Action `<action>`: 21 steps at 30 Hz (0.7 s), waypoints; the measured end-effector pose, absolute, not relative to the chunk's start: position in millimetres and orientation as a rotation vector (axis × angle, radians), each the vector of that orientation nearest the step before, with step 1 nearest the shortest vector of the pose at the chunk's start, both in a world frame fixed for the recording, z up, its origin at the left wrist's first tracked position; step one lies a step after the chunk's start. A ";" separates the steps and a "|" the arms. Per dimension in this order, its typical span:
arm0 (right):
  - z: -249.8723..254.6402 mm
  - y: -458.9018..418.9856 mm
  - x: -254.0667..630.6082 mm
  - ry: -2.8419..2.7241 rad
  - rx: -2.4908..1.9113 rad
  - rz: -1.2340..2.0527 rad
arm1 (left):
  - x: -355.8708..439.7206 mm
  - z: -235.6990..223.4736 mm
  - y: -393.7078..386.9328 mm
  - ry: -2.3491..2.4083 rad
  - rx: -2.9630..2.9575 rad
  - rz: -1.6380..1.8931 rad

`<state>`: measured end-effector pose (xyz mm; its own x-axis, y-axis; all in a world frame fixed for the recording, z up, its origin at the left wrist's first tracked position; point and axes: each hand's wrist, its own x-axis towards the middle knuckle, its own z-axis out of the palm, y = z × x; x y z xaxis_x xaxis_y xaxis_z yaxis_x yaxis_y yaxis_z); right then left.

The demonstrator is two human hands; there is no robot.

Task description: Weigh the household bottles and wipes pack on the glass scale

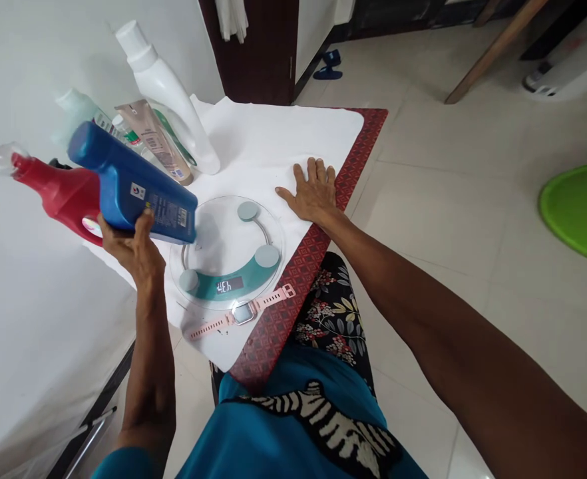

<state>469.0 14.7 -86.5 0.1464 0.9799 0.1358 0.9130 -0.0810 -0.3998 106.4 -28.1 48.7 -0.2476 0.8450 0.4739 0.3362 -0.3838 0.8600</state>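
Where our left hand (134, 251) is: clamped round the blue bottle (148, 186), at the left; we cannot tell whether its base touches the round glass scale (226, 249).
Our right hand (316, 195): spread flat on the white cloth (273, 133), near its right edge, well apart from our left hand.
Pink watch (243, 313): laid just beside the scale's near rim.
Red bottle (66, 193): left of the blue one, partly hidden by it.
White bottle (178, 103): on the cloth's far left.

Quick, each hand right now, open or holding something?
Left hand: closed around the blue bottle, which is tilted.
Right hand: open, palm down on the white table cover.
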 end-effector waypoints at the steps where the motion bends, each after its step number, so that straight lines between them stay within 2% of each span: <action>1: -88.1 15.5 469.2 -1.796 -2.021 0.232 | 113.6 48.8 -44.0 1.432 1.579 1.753; 3: -92.2 17.1 469.9 -1.765 -1.955 0.214 | 127.9 47.4 -69.4 1.431 1.544 1.818; 9: -94.7 15.1 470.2 -1.735 -1.901 0.179 | 151.9 44.8 -93.2 1.455 1.659 1.697; 16: -55.2 -8.7 452.5 -1.792 -1.805 0.089 | 161.7 41.4 -89.3 1.430 1.840 1.565; 21: -41.5 -38.9 421.3 -1.704 -1.701 0.178 | 157.2 41.8 -92.1 1.307 1.873 1.512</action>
